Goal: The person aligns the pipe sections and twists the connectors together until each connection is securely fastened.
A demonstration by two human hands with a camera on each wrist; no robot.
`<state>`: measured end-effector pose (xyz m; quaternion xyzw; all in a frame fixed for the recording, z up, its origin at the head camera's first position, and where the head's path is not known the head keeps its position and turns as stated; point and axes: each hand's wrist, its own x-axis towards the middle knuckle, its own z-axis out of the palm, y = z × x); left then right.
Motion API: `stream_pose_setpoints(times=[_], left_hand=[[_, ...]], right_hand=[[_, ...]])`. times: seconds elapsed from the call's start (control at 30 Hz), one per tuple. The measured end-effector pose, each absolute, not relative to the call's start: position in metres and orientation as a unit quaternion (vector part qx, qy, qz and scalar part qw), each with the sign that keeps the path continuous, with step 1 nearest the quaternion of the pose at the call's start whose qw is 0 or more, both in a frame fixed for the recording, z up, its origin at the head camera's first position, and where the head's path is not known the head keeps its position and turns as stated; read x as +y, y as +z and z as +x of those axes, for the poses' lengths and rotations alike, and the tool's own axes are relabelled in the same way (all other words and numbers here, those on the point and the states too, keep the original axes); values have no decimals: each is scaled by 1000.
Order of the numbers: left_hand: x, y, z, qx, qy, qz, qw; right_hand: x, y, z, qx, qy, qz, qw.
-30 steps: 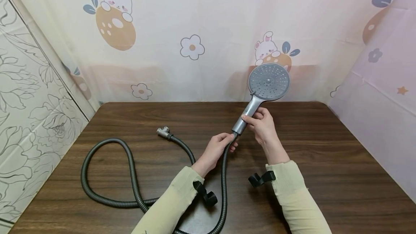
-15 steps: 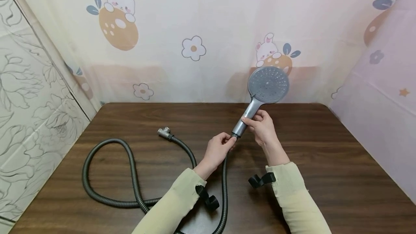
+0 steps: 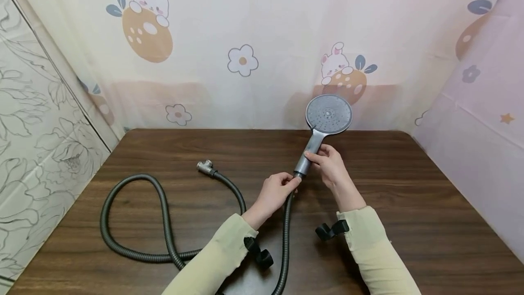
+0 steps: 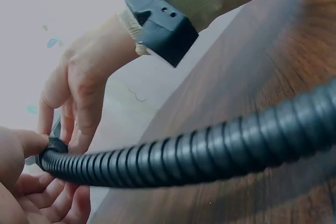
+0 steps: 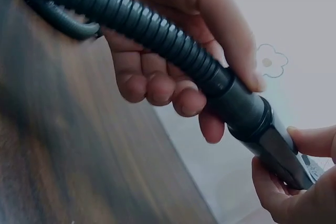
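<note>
A grey shower head [image 3: 329,114] is raised above the far side of the table, its spray face toward me. My right hand [image 3: 330,167] holds its handle [image 3: 309,153] between thumb and fingers. Just below, my left hand [image 3: 276,192] pinches the connector at the end of the dark ribbed shower hose [image 3: 285,240]. In the right wrist view, the left thumb and fingers sit around the smooth hose collar [image 5: 239,106], which meets the handle's base. From there the hose hangs down toward the table's front.
On the wooden table [image 3: 389,185], the hose lies in a loop [image 3: 105,213] at the left. Its other end carries a metal fitting [image 3: 206,167]. A patterned curtain [image 3: 245,22] hangs behind the table. Each sleeve bears a black wrist mount [image 3: 259,253].
The shower head has come down and slightly left, with both hands lowering a little. My left fingers have shifted their grip around the hose connector.
</note>
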<state>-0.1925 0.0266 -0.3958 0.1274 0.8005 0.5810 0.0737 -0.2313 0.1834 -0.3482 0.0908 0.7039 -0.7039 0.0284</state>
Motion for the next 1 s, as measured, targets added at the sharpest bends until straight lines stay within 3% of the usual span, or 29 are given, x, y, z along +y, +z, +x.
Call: stream_pose_setpoints(times=[0.53,1.0], left_hand=[[25,-401,-186,756,621,120,166],[27,-399,-180,774,602,118,155]], right_hand=[[194,-363,-225,708,-699,79,61],[198,-375,-219,713,-692,87,73]])
